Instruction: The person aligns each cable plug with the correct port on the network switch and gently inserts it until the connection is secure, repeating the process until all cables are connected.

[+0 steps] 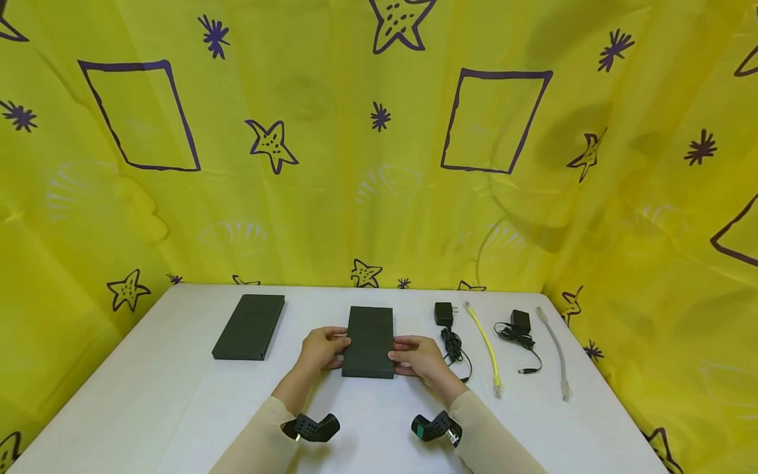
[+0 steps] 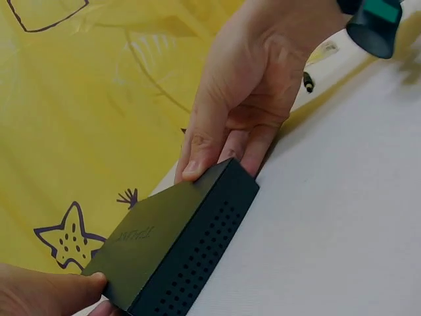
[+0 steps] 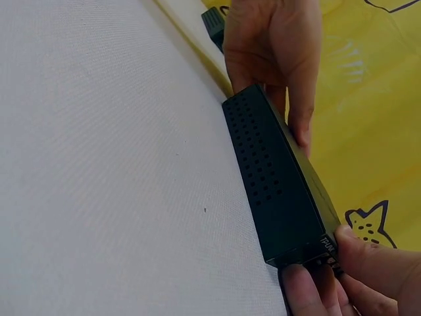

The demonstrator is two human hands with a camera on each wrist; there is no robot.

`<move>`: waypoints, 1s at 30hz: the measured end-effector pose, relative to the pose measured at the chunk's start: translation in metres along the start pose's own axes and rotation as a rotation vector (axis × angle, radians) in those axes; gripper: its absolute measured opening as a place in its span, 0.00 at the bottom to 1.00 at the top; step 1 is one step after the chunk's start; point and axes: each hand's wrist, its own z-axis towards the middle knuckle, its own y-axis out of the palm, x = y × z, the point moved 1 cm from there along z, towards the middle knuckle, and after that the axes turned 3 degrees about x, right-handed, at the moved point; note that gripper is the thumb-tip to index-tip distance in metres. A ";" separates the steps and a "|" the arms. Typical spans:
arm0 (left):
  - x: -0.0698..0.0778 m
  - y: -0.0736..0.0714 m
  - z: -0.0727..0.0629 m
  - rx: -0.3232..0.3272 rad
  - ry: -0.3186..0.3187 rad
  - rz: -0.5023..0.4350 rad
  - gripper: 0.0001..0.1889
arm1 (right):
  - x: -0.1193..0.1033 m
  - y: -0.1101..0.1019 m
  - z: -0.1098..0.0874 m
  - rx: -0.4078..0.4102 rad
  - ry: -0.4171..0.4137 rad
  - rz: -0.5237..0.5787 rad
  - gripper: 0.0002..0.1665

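A black network switch (image 1: 368, 342) is between both hands at the middle of the white table, its smooth top turned up. My left hand (image 1: 323, 347) grips its left edge, thumb on top and fingers along the side. On the right edge, my right hand (image 1: 418, 357) holds it the same way. Rows of round vent holes run along the near side of the switch (image 2: 204, 250) in the left wrist view. In the right wrist view the switch (image 3: 256, 164) appears tilted, with the fingertips of one hand under its end.
A second black switch (image 1: 249, 327) lies on the table (image 1: 148, 395) to the left. To the right lie a black power adapter (image 1: 443, 314) with coiled cord, a yellow network cable (image 1: 484, 339), another adapter (image 1: 520, 321) and a grey network cable (image 1: 555, 345). A yellow curtain (image 1: 331, 217) stands behind.
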 end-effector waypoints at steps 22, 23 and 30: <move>-0.015 0.000 -0.026 0.015 0.095 -0.089 0.20 | -0.019 -0.004 0.022 -0.017 0.100 0.042 0.25; -0.015 0.000 -0.026 0.016 0.093 -0.091 0.20 | -0.021 -0.005 0.026 -0.008 0.109 0.048 0.25; -0.018 0.002 -0.024 0.020 0.094 -0.091 0.19 | -0.022 -0.003 0.051 0.022 0.143 0.033 0.25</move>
